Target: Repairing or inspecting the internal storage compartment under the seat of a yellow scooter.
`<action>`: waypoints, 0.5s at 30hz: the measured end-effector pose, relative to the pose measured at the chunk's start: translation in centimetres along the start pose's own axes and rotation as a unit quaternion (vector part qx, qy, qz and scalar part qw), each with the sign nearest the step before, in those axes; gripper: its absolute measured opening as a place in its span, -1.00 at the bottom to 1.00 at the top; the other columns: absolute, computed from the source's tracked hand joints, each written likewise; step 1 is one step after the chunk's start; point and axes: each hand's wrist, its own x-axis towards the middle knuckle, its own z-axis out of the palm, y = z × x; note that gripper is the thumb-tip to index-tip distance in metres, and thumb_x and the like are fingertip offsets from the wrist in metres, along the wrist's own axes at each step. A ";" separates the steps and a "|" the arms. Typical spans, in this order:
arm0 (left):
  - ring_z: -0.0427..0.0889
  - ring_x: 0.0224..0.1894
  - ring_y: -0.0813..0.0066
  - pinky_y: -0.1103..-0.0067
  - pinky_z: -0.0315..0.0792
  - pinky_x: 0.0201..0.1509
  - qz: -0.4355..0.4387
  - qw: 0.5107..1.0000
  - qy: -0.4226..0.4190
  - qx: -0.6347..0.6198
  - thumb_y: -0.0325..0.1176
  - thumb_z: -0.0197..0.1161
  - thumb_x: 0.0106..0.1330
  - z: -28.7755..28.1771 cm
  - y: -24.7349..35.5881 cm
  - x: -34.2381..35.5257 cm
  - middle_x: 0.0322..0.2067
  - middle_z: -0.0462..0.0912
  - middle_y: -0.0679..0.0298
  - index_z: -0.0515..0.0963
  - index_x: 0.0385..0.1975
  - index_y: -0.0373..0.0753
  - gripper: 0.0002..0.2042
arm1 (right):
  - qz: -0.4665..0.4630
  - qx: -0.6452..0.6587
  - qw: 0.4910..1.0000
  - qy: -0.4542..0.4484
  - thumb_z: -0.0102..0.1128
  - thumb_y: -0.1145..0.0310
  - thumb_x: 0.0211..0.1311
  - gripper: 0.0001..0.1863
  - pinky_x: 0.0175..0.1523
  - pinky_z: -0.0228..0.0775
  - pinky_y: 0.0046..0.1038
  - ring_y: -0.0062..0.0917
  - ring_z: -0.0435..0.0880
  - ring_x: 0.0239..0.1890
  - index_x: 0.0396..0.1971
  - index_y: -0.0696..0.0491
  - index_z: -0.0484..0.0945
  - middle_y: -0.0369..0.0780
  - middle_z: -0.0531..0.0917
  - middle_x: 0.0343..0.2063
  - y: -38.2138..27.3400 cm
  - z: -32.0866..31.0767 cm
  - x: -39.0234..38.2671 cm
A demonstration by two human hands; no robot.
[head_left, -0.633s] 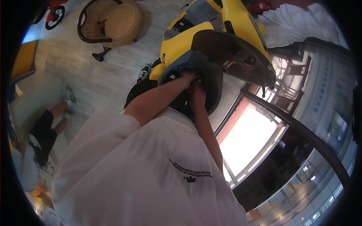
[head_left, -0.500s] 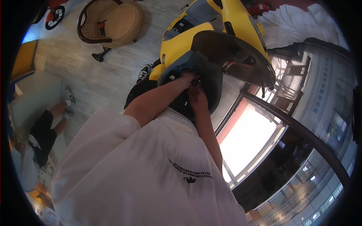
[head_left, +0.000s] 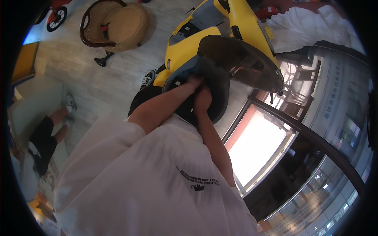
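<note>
In front of me is a hollow dark grey shell, joined by sight to a large smoky see-through windscreen and a yellow vehicle body. My left hand reaches into the hollow, its fingers curled in the shade. Close against it, my right hand also has its fingers bent inward. Both hands meet at one spot inside the shell. What they grip there is too dark to make out. A small pale piece shows inside the shell left of my left hand.
Ahead to the left stands a wicker chair with a dark wooden rail. A red fire extinguisher and white draped cloth lie beyond the yellow body. Another person's legs show at left. A dark-framed glass partition runs along the right.
My right hand has turned so more of its back shows, with its fingers farther into the shade. My left hand stays in nearly the same place. The whole view has shifted slightly.
</note>
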 end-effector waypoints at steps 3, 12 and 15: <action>0.58 -0.41 0.44 0.50 0.38 -0.28 0.030 0.980 0.035 0.195 -0.25 0.08 0.11 -0.2 1.1 -0.8 -0.41 0.57 0.19 0.47 -0.36 -0.31 -0.76 | -0.029 0.017 0.999 0.002 0.02 0.42 -0.07 -0.71 -0.25 0.34 -0.29 -0.16 0.51 -0.33 -0.27 0.15 0.44 0.01 0.52 -0.44 -0.1 -1.3 -0.3; 0.58 -0.39 0.47 0.50 0.42 -0.35 -0.007 0.999 0.016 0.028 -0.30 0.00 0.17 0.5 -2.5 1.7 -0.38 0.55 0.21 0.46 -0.36 -0.27 -0.81 | 0.019 0.131 0.987 -0.091 0.07 0.37 -0.08 -0.85 -0.33 0.35 -0.31 -0.22 0.54 -0.45 -0.50 0.08 0.56 -0.03 0.54 -0.56 1.4 -1.6 -0.3; 0.58 -0.39 0.46 0.49 0.42 -0.36 -0.194 0.945 0.011 -0.265 -0.30 0.01 0.17 -0.1 5.8 -4.0 -0.38 0.54 0.21 0.44 -0.36 -0.29 -0.81 | -0.016 -0.059 0.992 -0.115 0.11 0.37 -0.13 -0.86 -0.36 0.35 -0.30 -0.21 0.53 -0.49 -0.54 0.09 0.56 -0.04 0.54 -0.57 2.0 -2.1 0.5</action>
